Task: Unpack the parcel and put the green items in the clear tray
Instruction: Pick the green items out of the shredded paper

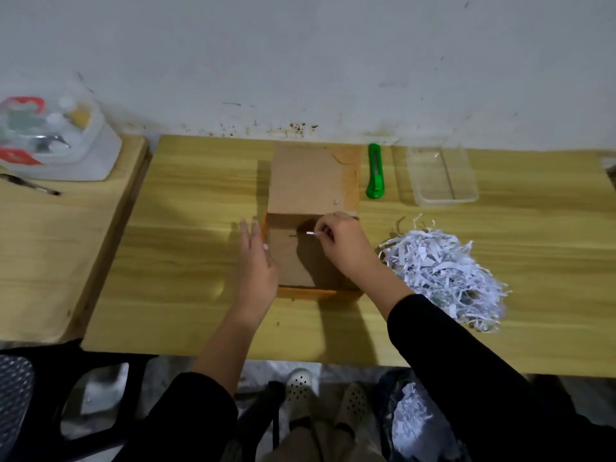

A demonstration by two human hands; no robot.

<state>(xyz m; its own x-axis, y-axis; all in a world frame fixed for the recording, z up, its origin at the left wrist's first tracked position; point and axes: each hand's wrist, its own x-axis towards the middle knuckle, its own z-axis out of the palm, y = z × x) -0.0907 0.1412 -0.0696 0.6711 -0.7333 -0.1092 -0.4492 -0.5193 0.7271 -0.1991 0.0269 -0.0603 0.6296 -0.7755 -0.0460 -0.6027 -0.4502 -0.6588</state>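
An open brown cardboard parcel (293, 261) stands mid-table, its lid flap (311, 176) folded back toward the wall. My left hand (256, 258) rests flat against the box's left side, fingers straight. My right hand (343, 243) is inside the box, pinching a small white strip of paper (310, 233). The visible inside of the box shows bare cardboard. A green utility knife (375, 171) lies on the table right of the flap. Further right, the clear tray (441, 176) holds nothing that I can see.
A heap of white shredded paper (443, 275) lies right of the box. A clear container with red clips (53, 138) and a dark pen-like tool (31, 185) sit on the adjoining left table. A black chair (66, 395) and a bag holding shreds (410, 415) are below the table edge.
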